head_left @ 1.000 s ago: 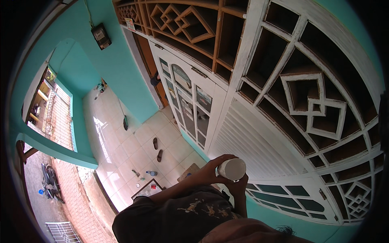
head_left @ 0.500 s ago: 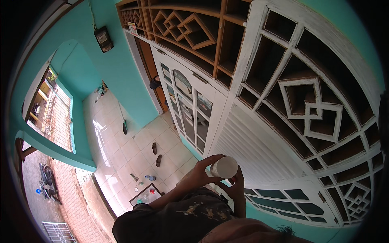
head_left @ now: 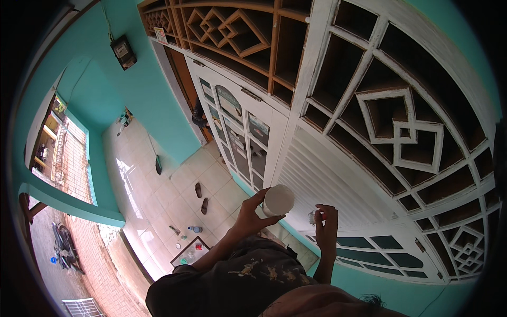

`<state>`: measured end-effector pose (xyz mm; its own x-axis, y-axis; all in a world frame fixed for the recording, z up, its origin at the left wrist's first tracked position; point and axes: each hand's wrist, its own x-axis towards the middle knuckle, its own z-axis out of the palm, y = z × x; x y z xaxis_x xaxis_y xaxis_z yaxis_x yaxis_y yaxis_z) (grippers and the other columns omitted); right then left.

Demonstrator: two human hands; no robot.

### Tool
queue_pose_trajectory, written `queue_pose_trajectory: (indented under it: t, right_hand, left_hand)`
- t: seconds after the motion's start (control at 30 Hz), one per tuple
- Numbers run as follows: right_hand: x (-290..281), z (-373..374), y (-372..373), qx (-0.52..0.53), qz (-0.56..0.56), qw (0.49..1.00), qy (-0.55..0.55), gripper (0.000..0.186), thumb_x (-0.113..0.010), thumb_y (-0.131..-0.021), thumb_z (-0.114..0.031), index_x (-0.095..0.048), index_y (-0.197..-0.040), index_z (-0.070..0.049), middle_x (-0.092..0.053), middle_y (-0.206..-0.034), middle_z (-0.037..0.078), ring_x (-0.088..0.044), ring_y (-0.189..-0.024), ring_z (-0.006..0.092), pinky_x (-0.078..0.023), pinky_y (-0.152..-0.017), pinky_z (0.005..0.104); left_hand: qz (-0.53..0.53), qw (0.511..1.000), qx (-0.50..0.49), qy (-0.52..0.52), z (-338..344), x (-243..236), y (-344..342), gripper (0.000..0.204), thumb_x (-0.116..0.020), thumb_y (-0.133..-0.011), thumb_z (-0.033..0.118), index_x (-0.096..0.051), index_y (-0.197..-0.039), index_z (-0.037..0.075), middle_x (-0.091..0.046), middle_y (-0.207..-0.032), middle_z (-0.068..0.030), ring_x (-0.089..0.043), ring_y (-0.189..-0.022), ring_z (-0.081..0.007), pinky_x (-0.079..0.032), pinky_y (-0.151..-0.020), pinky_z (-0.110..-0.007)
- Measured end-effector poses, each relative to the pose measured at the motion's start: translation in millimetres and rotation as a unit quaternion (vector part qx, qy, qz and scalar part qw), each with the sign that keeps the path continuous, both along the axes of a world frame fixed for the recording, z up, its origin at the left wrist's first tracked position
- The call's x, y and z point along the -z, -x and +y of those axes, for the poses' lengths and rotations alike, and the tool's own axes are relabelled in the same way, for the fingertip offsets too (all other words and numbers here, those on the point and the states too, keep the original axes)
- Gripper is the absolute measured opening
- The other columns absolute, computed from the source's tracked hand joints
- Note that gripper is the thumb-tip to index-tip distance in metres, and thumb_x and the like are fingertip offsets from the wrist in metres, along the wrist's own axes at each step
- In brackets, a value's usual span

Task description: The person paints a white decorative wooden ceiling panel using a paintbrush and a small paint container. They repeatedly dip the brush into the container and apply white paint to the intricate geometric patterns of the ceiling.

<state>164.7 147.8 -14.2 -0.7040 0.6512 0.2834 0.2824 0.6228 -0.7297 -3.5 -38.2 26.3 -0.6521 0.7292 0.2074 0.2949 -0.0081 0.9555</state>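
Observation:
My left hand point(head_left: 248, 219) grips a white round container point(head_left: 279, 201), its pale, flat round end facing up. Thumb and fingers wrap its left side. Apart from it, to the right, my right hand point(head_left: 328, 228) is raised in front of the white slatted panel point(head_left: 322, 177). Its fingers pinch a small object point(head_left: 312, 217) with a pale, clear-looking part and a red part; its kind is too small to make out. Beyond both hands rises a wooden lattice point(head_left: 383, 142) with worn white paint and interlocked square shapes.
A white glazed door point(head_left: 240, 132) stands left of the panel, under a brown lattice point(head_left: 227, 31). Sandals point(head_left: 204, 205), a blue container point(head_left: 195, 229) and a low table point(head_left: 176, 260) with small items are on the tiled floor. Someone's dark-clad limb point(head_left: 199, 116) shows in the doorway.
My right hand has left the white container and moved right, with a small red-and-pale object now visible in its fingers. My left hand has shifted slightly left and up with the container.

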Motion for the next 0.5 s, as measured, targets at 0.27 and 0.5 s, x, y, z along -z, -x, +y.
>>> queue_pose_trajectory:
  t: [0.27, 0.5]
  right_hand:
    - [15, 5, -12, 0.013, 0.024, 0.994, 0.104, 0.017, -0.062, -0.094, -0.008, -0.064, -0.11, -0.005, -0.058, -0.088, 0.012, -0.06, -0.07, 0.0209, -0.049, -0.064, 0.0335]
    - [11, 4, -15, 0.006, 0.091, 0.972, 0.216, 0.015, -0.063, -0.092, -0.001, -0.065, -0.106, 0.001, -0.067, -0.102, 0.012, -0.071, -0.088, 0.0215, -0.054, -0.073, 0.0292]
  left_hand:
    - [-0.027, 1.0, -0.01, 0.004, 4, 5, -2, 0.063, -0.085, -0.072, 0.011, -0.056, -0.126, -0.001, -0.066, -0.115, -0.013, -0.063, -0.113, -0.0213, -0.047, -0.101, -0.037]
    - [-0.002, 1.0, 0.0, 0.025, 7, -1, -3, 0.06, -0.085, -0.072, 0.014, -0.057, -0.123, -0.001, -0.067, -0.114, -0.0136, -0.063, -0.112, -0.0213, -0.048, -0.099, -0.037]
